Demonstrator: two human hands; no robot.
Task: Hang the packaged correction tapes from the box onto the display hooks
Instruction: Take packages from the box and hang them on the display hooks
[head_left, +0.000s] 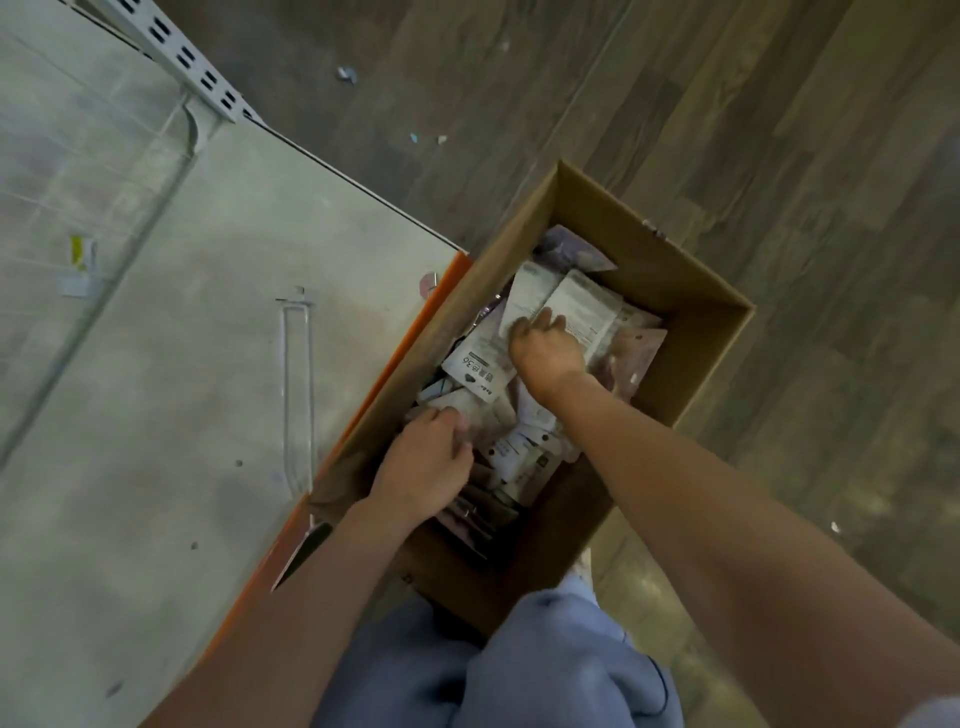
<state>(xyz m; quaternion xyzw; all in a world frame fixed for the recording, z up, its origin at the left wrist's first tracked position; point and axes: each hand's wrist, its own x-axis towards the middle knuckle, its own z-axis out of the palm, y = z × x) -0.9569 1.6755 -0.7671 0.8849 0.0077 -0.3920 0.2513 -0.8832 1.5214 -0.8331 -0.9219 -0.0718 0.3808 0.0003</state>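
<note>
An open cardboard box (691, 291) stands on the floor beside the shelf, holding several packaged correction tapes (480, 364) in white and pinkish packets. Both my hands are inside it. My right hand (545, 348) lies on the white packets at the box's far half, fingers curled onto a packet's edge. My left hand (426, 467) is at the near left, its fingers curled round a pinkish packet (462, 402). A bare metal display hook (297, 384) lies on the grey shelf base to the left.
The grey shelf base (171, 364) with an orange front edge (395, 358) lies left of the box. A white slotted upright (182, 52) rises at the top left. Wood-pattern floor (727, 104) with small paper scraps surrounds the box. My knees in blue trousers (519, 670) are below.
</note>
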